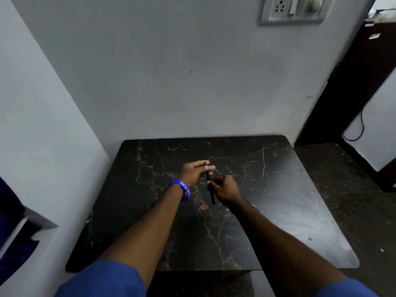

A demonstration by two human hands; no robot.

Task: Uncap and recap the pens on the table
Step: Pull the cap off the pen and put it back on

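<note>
- I see both of my bare arms reaching out over the dark marble-patterned table (278,200), which sits pushed into a corner of pale walls.
- My right hand (225,187) is curled into a fist around the black pen (212,195), held above the middle of the tabletop; the barrel pokes out below the fist, slanting down toward me, and a short length shows above it.
- My left hand (196,172) is just beside the right, at the pen's upper end. Its fingers (209,167) are stretched out and close together, and a small blue piece (206,163), likely the cap or tip, shows between them. I cannot tell whether they are truly pinching it or only resting against it.
- Whether the cap is on or off is too small for me to make out.
- A blue wristband (183,189) with white lettering circles my left wrist.
- Blue sleeves (102,279) cover both of my upper arms at the bottom edge.
- On the wall above, 1 switch plate (293,9) holds a socket, a switch and a dial.
- I see 1 pen only.
</note>
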